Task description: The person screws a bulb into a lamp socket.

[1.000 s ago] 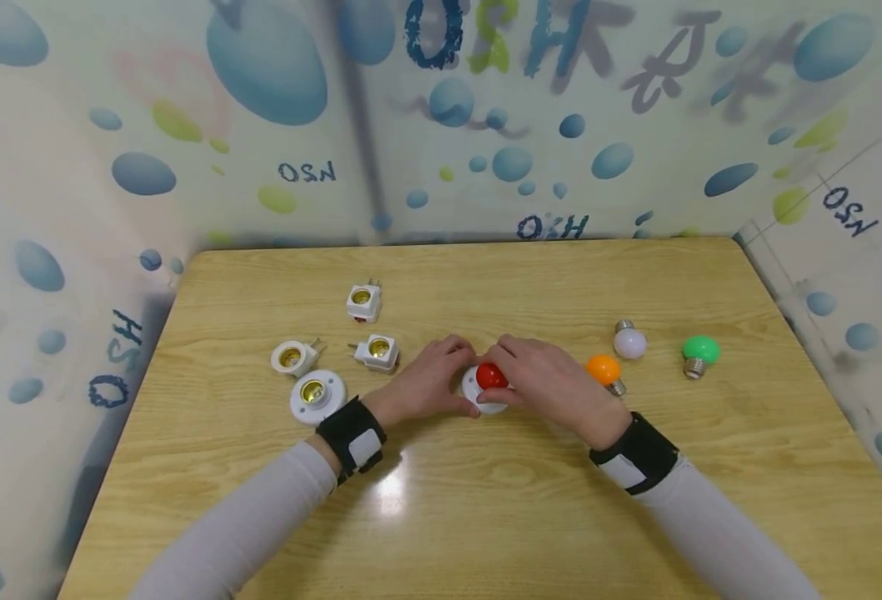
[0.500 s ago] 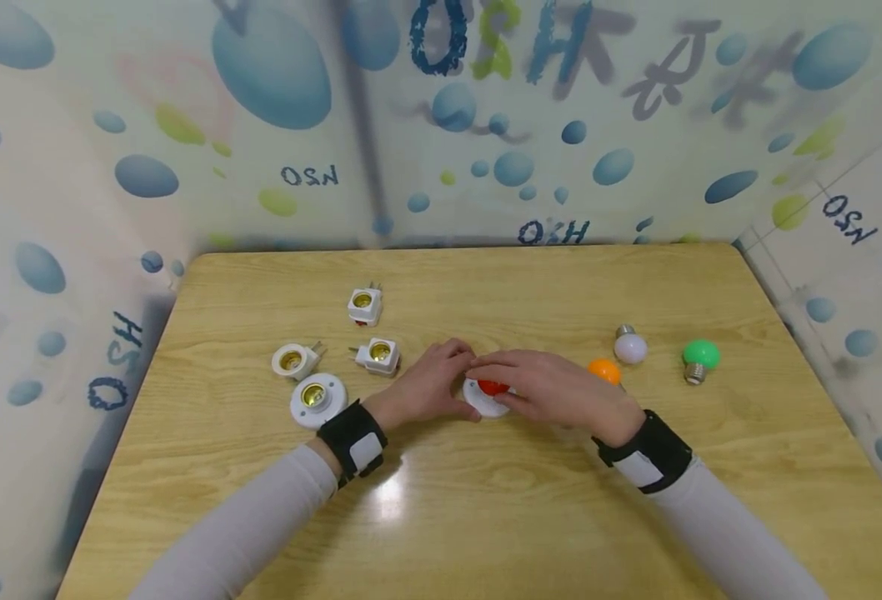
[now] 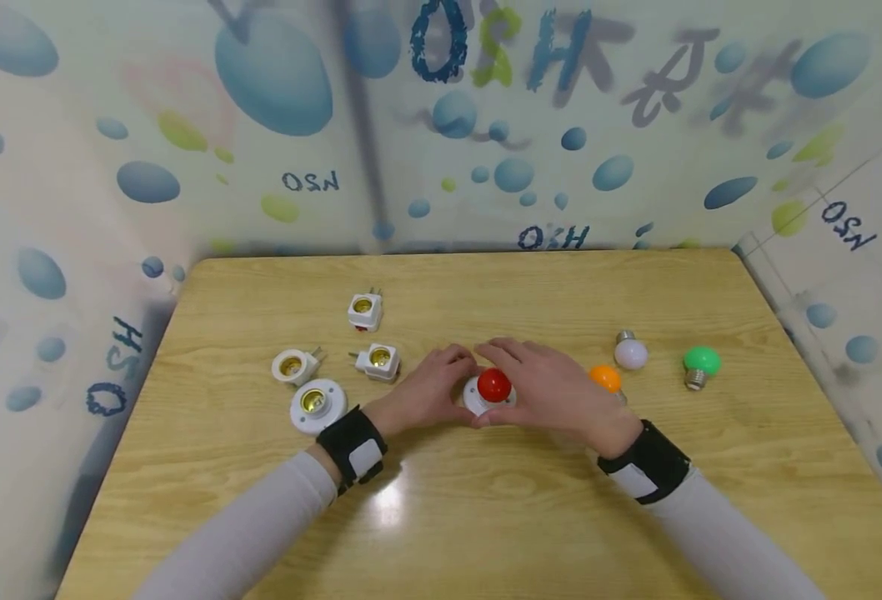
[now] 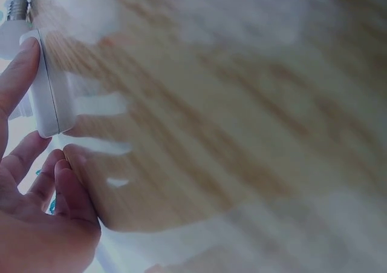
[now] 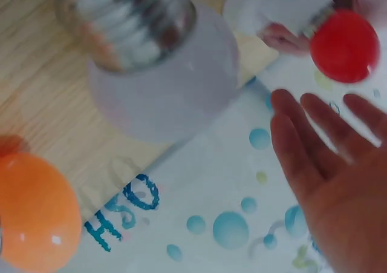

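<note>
Round red bulb (image 3: 493, 385) seated in a white disc-shaped lamp base (image 3: 473, 400), centre of the head view.
The left hand (image 3: 432, 388) has its grip curled on the base's edge; the right hand (image 3: 555, 392) has its grip loosely spread, holding nothing, just beside the bulb. A round orange bulb (image 3: 604, 378) lies right of centre on the wood-grain table (image 3: 486, 525).

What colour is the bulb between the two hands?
Red; the bulb shows best in the head view.
</note>
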The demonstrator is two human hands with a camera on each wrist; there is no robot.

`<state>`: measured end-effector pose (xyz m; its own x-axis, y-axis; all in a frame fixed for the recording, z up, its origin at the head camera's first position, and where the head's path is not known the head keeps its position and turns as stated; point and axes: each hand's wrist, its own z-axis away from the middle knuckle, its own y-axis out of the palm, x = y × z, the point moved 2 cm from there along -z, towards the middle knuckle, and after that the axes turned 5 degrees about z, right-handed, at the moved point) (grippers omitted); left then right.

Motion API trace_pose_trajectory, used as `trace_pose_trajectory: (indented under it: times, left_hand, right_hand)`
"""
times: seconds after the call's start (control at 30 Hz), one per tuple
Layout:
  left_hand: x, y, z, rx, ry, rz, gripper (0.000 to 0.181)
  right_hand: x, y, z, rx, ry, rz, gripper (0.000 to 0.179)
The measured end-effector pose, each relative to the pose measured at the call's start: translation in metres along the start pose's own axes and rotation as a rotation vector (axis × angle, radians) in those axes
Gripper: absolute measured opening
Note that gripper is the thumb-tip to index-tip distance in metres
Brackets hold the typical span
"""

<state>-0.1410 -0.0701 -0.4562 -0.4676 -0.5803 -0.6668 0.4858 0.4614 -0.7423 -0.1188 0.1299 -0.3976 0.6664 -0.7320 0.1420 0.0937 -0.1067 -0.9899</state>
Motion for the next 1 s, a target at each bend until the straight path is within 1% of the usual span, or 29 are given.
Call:
trace_pose_trajectory:
  times: [0.03, 0.1, 0.2, 0.27, 0.33, 0.37, 0.43, 0.53, 0.77, 0.83, 0.93, 1.0]
  left_hand:
    - [0.0, 0.0, 0.001, -0.003, 0.004, 0.002, 0.067]
    - [-0.001, -0.001, 0.002, -0.01, 0.005, 0.008, 0.07]
    - [-0.001, 0.0, 0.005, -0.005, -0.006, 0.019, 0.076]
    - [-0.001, 0.0, 0.006, 0.002, -0.014, 0.027, 0.077]
    - [-0.001, 0.001, 0.006, 0.005, -0.014, 0.033, 0.076]
    - [-0.001, 0.001, 0.005, 0.006, -0.011, 0.033, 0.075]
    - [0.0, 0.001, 0.004, 0.005, -0.006, 0.029, 0.071]
    - [-0.001, 0.0, 0.003, 0.004, -0.005, 0.018, 0.067]
    - [-0.001, 0.0, 0.002, 0.007, -0.018, 0.009, 0.066]
    - [-0.001, 0.0, 0.001, 0.007, -0.015, 0.005, 0.065]
    - [-0.001, 0.001, 0.001, 0.009, -0.016, 0.001, 0.064]
    - [-0.001, 0.001, 0.0, 0.009, -0.015, -0.001, 0.063]
  right_hand:
    - [-0.001, -0.001, 0.001, 0.008, -0.018, -0.035, 0.089]
    - [-0.003, -0.004, 0.004, 0.02, -0.07, -0.081, 0.084]
    - [-0.002, -0.006, 0.007, 0.033, -0.182, -0.125, 0.069]
    - [-0.002, -0.005, 0.009, 0.037, -0.251, -0.136, 0.059]
    - [-0.002, -0.005, 0.011, 0.034, -0.289, -0.146, 0.05]
    - [-0.002, -0.005, 0.011, 0.028, -0.294, -0.145, 0.047]
    - [-0.002, -0.005, 0.012, 0.014, -0.283, -0.135, 0.043]
    - [-0.002, -0.007, 0.011, -0.011, -0.247, -0.094, 0.043]
    - [0.004, -0.006, 0.006, -0.113, -0.182, 0.109, 0.039]
    - [0.005, -0.004, 0.005, -0.134, -0.17, 0.152, 0.037]
    - [0.005, -0.002, 0.003, -0.146, -0.158, 0.189, 0.039]
    - [0.005, -0.001, 0.003, -0.138, -0.141, 0.177, 0.044]
